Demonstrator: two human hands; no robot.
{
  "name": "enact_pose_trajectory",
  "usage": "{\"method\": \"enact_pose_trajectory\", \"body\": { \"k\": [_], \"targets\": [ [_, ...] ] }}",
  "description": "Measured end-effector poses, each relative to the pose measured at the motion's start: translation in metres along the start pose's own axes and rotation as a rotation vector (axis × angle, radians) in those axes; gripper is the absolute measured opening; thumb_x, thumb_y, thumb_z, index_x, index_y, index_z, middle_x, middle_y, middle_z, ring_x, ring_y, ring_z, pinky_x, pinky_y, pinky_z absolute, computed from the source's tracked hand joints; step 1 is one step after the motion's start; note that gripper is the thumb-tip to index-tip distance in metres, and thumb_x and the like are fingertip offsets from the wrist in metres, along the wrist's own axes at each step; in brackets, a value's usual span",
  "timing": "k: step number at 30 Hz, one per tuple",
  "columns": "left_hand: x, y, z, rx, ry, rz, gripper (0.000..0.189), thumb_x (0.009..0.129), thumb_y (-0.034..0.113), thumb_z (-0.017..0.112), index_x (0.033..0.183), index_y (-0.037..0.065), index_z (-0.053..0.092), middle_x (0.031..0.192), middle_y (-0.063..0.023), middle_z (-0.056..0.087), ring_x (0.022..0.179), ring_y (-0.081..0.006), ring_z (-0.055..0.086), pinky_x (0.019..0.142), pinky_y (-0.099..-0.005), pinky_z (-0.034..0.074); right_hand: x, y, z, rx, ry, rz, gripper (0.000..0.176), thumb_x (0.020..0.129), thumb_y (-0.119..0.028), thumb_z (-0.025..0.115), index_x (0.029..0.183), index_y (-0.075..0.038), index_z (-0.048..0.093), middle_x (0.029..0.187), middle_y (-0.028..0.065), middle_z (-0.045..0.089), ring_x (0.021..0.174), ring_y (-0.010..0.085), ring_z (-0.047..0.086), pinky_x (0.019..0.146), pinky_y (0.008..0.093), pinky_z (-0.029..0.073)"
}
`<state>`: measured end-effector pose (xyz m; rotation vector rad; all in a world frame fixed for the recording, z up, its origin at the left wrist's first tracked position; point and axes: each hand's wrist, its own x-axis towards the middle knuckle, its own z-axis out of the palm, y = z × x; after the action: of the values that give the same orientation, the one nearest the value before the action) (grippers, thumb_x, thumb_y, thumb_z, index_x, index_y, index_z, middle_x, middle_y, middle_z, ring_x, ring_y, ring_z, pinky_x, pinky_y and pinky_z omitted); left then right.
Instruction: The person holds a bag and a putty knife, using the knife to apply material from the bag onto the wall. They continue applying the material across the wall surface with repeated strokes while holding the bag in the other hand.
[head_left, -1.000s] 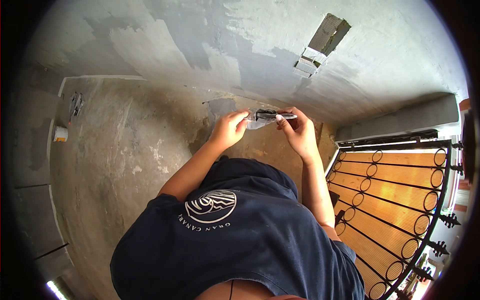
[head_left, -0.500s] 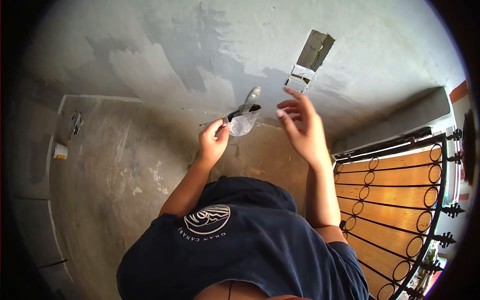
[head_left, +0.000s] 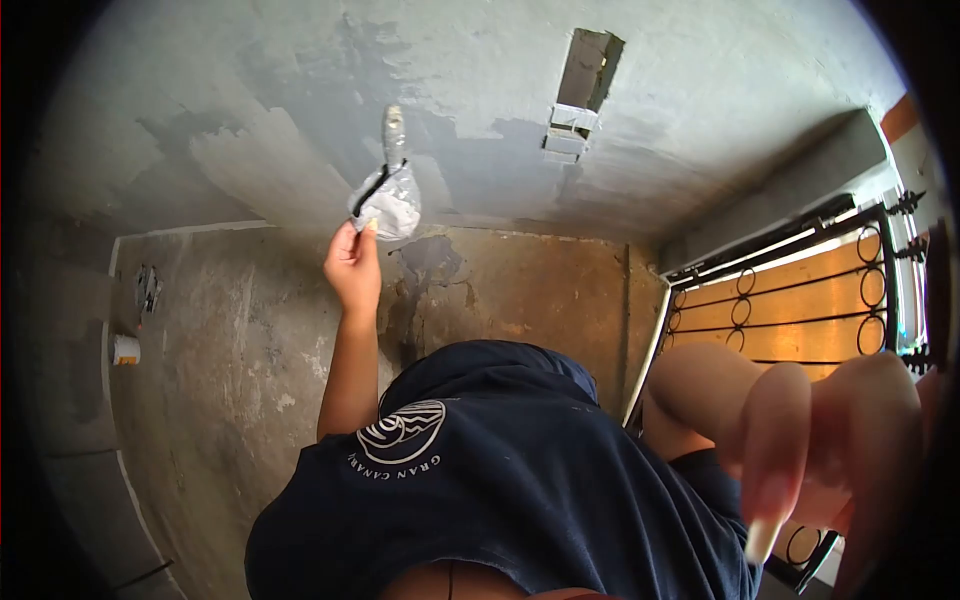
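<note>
Left hand [head_left: 355, 275], head view: pinches the lower edge of a plastic-wrapped tool [head_left: 390, 190] between thumb and fingers; tool sits left of and below the wall slot [head_left: 590, 70], a long rectangular recess in the grey wall [head_left: 480, 60]; grey handle [head_left: 394, 140] points up, clear plastic around the wider lower part, dark strip slanting across it; right hand [head_left: 815, 440] is right of and well below the slot, up close and blurred, fingers curled, well apart from the tool; palm hidden, can't make out whether it grips anything; black iron gate [head_left: 889, 270] with orange panel [head_left: 800, 335] is right of and below the slot, partly behind the right hand; grey ledge [head_left: 785, 195] between slot and gate; navy shirt [head_left: 500, 480] well below the slot; white-and-orange tub [head_left: 126, 350] far left of and below it, on the floor [head_left: 250, 420].
</note>
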<state>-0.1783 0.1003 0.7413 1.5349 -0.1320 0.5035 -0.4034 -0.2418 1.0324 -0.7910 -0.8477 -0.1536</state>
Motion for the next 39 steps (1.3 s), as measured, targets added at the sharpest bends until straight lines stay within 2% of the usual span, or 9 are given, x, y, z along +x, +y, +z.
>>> {"method": "enact_pose_trajectory", "body": {
  "k": [2, 8, 11, 17, 22, 39],
  "targets": [
    [0.002, -0.004, -0.003, 0.02, 0.029, 0.004, 0.022, 0.099, -0.002, 0.063, 0.119, -0.011, 0.064, 0.112, -0.0081, 0.072, 0.1, -0.0106, 0.066, 0.092, -0.0239, 0.05, -0.025, -0.021, 0.001, -0.034, 0.01, -0.02, 0.026, 0.09, -0.033, 0.07, 0.109, -0.017, 0.064, 0.112, -0.0148, 0.064, 0.112, 0.0123, 0.042, 0.088, 0.0434, 0.032],
    [0.01, -0.009, -0.004, 0.024, 0.05, 0.018, 0.022, 0.099, -0.002, 0.062, 0.118, -0.011, 0.065, 0.111, -0.0081, 0.072, 0.099, -0.01, 0.066, 0.09, -0.0239, 0.05, -0.011, 0.001, -0.006, -0.101, 0.001, -0.057, 0.025, 0.089, -0.033, 0.071, 0.108, -0.018, 0.064, 0.112, -0.0148, 0.064, 0.112, 0.012, 0.042, 0.088, 0.0432, 0.032],
    [0.01, -0.006, -0.001, 0.022, 0.056, 0.02, 0.023, 0.099, -0.002, 0.062, 0.12, -0.011, 0.065, 0.112, -0.0081, 0.072, 0.099, -0.0099, 0.066, 0.09, -0.0242, 0.05, -0.025, -0.021, -0.016, -0.135, -0.006, -0.076, 0.025, 0.089, -0.034, 0.071, 0.108, -0.018, 0.065, 0.113, -0.0148, 0.064, 0.112, 0.0119, 0.042, 0.088, 0.043, 0.032],
    [0.01, -0.011, -0.001, 0.03, 0.052, 0.031, 0.022, 0.099, -0.002, 0.061, 0.119, -0.011, 0.065, 0.112, -0.0085, 0.072, 0.099, -0.0103, 0.066, 0.091, -0.0246, 0.05, -0.029, -0.019, -0.012, -0.203, -0.029, -0.115, 0.024, 0.089, -0.034, 0.071, 0.107, -0.019, 0.066, 0.113, -0.0149, 0.064, 0.112, 0.0116, 0.042, 0.089, 0.0428, 0.032],
    [0.009, -0.009, 0.004, 0.024, 0.046, 0.022, 0.021, 0.1, -0.002, 0.06, 0.118, -0.011, 0.065, 0.112, -0.0086, 0.072, 0.1, -0.0106, 0.066, 0.091, -0.0249, 0.05, -0.003, 0.01, -0.017, -0.26, -0.033, -0.145, 0.024, 0.088, -0.035, 0.071, 0.107, -0.02, 0.066, 0.113, -0.0149, 0.064, 0.112, 0.0114, 0.042, 0.089, 0.0425, 0.032],
    [0.002, 0.014, 0.006, 0.015, -0.005, 0.025, 0.022, 0.099, -0.001, 0.061, 0.119, -0.01, 0.066, 0.112, -0.0096, 0.073, 0.1, -0.0117, 0.067, 0.091, -0.0256, 0.051, -0.047, -0.033, 0.018, -0.464, -0.044, -0.253, 0.022, 0.087, -0.036, 0.072, 0.105, -0.023, 0.068, 0.115, -0.015, 0.064, 0.113, 0.0106, 0.042, 0.089, 0.0418, 0.031]
  ]
}}
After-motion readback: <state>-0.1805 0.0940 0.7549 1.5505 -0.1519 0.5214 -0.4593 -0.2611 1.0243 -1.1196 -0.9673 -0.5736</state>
